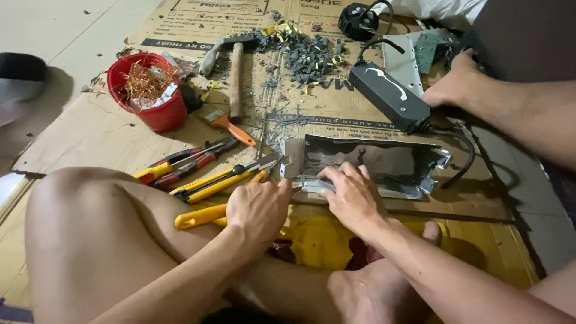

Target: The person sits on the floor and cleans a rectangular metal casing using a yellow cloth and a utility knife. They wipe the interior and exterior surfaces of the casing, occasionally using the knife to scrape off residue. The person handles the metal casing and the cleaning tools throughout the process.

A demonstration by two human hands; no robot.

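Head view: at centre frame the left hand point(259, 207) clenches on the near left edge of a bent metal casing point(384, 165), likely steadying it, while the right hand point(354, 195) presses its spread fingers point(336, 180) flat on it. Another person's hand point(453, 84) touches a black box point(390, 96) at upper right. Pliers point(180, 163), a hammer point(235, 75) and a red tub point(153, 90) lie on floor cardboard point(102, 135).

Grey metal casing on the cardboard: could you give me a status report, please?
Left hand and right hand both pressing the bent grey sheet-metal casing. Yellow-handled tools alongside. Another person's hand by black box.
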